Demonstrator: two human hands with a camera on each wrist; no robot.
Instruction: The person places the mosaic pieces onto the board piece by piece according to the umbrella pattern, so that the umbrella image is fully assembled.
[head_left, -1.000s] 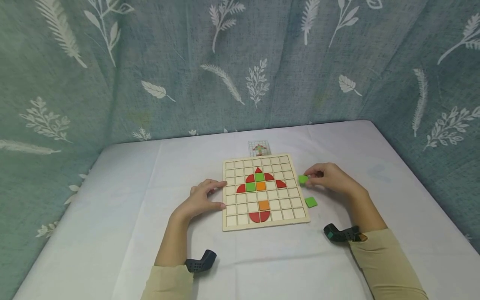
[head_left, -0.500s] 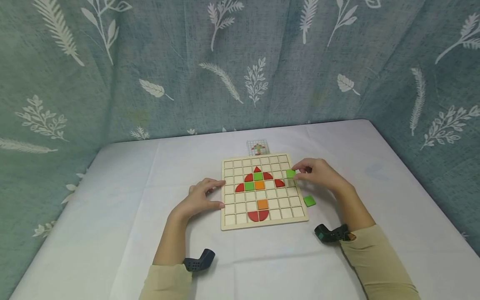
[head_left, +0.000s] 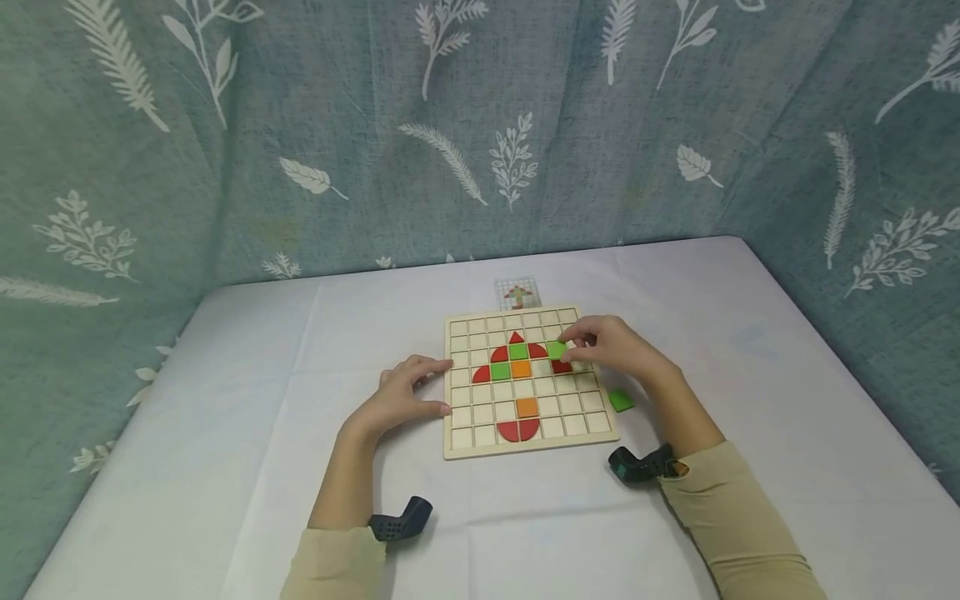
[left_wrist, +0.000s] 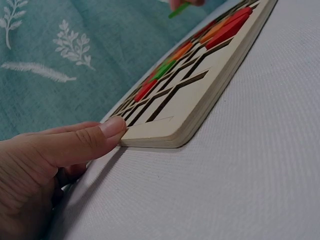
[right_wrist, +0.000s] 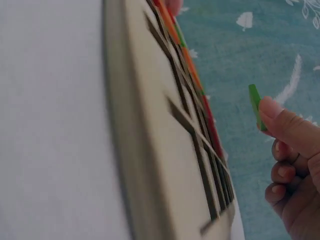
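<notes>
My right hand (head_left: 618,346) pinches a green square tile (head_left: 557,350) between thumb and finger. It hangs above the right part of a wooden grid board (head_left: 480,452); in the right wrist view the tile (right_wrist: 255,106) is apart from the board. Just below it, a red curved-edge tile (head_left: 561,367) lies partly in shadow. My left hand (head_left: 397,400) touches the board's left edge with spread thumb and forefinger; in the left wrist view its thumb (left_wrist: 95,140) rests at the board's edge. Red, green and orange tiles (head_left: 527,407) lie in several grid squares.
Another green square tile (head_left: 620,401) lies on the white tablecloth (head_left: 525,525) beside the board's right edge. Behind the board lies a small card (head_left: 517,293) printed with a coloured grid pattern. A leaf-patterned curtain (head_left: 360,167) stands at the back and sides.
My right hand has carried the green tile leftward from beside the board to above its right part. The left hand has stayed at the board's left edge.
</notes>
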